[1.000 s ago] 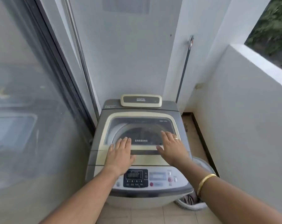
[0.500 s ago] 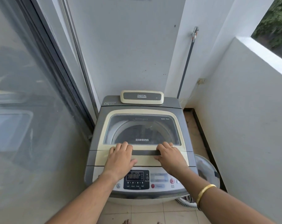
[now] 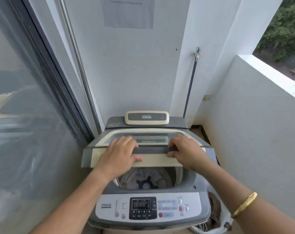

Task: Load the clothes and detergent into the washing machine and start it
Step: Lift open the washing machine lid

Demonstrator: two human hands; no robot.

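Observation:
A grey top-loading washing machine stands in front of me on a narrow balcony. Its cream-framed lid is raised partway and folding at the middle. My left hand grips the lid's front handle at the left, and my right hand grips it at the right. Below the lid the drum shows, with nothing visible in it. The control panel with a dark display faces me at the front. Brown clothes lie in a white basket on the floor to the machine's right.
A glass sliding door runs along the left. A white parapet wall closes the right side. A tap with a grey hose hangs on the back wall, and a paper notice is stuck above the machine.
Both hands slid from the lid's window to its front handle, closed on it and lifted it. The lid went from flat to partly raised, and the drum came into view.

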